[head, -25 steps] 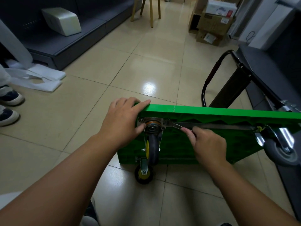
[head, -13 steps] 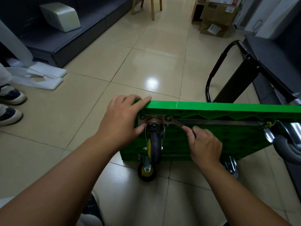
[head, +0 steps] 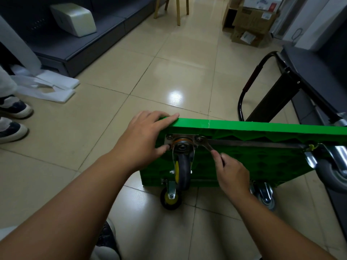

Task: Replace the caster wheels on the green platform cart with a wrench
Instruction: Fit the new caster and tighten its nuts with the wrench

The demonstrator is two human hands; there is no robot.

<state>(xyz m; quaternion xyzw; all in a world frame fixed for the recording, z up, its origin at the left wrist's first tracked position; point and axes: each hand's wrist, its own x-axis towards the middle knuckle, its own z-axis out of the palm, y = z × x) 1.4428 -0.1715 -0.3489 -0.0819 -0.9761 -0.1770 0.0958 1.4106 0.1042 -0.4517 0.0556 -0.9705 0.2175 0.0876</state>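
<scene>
- Hands of one person worked on a green platform cart [head: 262,127], seen from above and behind by a head-worn camera.
- The cart stood tipped up on one long edge on a beige tiled floor [head: 131,72], filling the centre and right of the view, with its ribbed underside facing the camera.
- The left hand [head: 144,139] lay over the cart's upper left corner, fingers straight and close together across the top edge, thumb pressed against the left side of a metal mounting plate [head: 189,136].
- A caster wheel [head: 183,166], black with a yellow hub, hung from that plate.
- A wrench [head: 205,145] had its head on the bolt at the plate's upper right corner, and its handle slanted down to the right.
- The right hand [head: 232,171] pinched the wrench handle, fingers curled around it and thumb tip on the shaft just below the head.
- A second yellow-hubbed caster [head: 170,198] at the cart's lower left corner touched the floor.
- A grey caster [head: 332,171] was fixed at the far right, and another grey caster [head: 264,194] sat low beside the right wrist.
- A flat metal bar [head: 253,143] ran across the underside from the plate toward the right.
- A black tubular handle [head: 249,85] rose behind the cart.
- Another person's dark shoes [head: 13,109] stood at the left edge, near white foam sheets [head: 52,87].
</scene>
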